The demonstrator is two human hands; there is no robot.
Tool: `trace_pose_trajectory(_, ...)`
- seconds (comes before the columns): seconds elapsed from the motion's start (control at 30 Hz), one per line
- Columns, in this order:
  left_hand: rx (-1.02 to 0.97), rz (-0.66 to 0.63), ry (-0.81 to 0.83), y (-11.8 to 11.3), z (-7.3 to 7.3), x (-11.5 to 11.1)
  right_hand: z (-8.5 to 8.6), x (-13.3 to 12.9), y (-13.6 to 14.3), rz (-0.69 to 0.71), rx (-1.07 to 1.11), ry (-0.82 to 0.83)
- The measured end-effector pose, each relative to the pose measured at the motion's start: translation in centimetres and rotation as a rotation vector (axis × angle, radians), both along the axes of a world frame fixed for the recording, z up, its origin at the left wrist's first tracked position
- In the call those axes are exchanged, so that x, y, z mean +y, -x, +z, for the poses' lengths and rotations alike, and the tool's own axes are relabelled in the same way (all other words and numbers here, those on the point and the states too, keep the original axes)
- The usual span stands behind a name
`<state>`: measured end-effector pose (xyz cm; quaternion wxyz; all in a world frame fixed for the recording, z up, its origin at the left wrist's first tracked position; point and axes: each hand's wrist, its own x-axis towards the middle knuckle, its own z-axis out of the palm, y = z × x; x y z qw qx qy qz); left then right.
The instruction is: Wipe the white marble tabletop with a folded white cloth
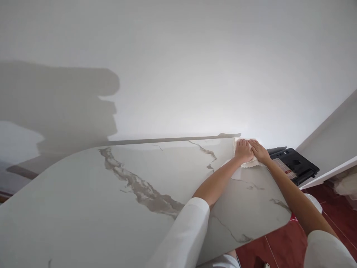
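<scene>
A cream cloth [252, 163] with a wavy edge lies at the far right corner of a white marble-patterned table [156, 167], close to the wall. My left hand [243, 150] presses down on it with the fingers bent over the fabric. Right beside it, touching, my right hand [259, 152] grips the cloth's right part. Both arms reach forward across the tabletop. The palms and the underside of the cloth are hidden.
A white wall [178, 74] runs along the table's far edge. A black case-like object [299, 163] with a label stands just past the right corner. Red floor tiles [281, 242] show below, and a white ledge [331, 173] is at the right.
</scene>
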<state>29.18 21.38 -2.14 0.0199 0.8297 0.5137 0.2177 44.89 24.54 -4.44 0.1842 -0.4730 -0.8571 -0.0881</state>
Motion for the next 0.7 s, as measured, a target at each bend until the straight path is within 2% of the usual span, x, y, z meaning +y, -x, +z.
trace_pose_trajectory(0.17, 0.009, 0.014, 0.024, 1.6, -0.2, 3.5, 0.1, 2.8, 2.3, -0.122, 0.02, 0.025)
trace_pose_trajectory(0.3, 0.003, 0.045, 0.047, 3.3, -0.1, 4.8, 0.7, 3.9, 4.7, -0.129, -0.001, 0.039)
trace_pose_trajectory(0.5, 0.005, 0.074, 0.058, 5.5, 0.2, 3.9, 1.2, 3.4, 7.3, -0.144, -0.012, 0.049)
trace_pose_trajectory(0.7, 0.02, 0.1, 0.075, 6.4, 0.2, 1.4, 0.5, 1.5, 7.5, -0.116, -0.001, 0.1)
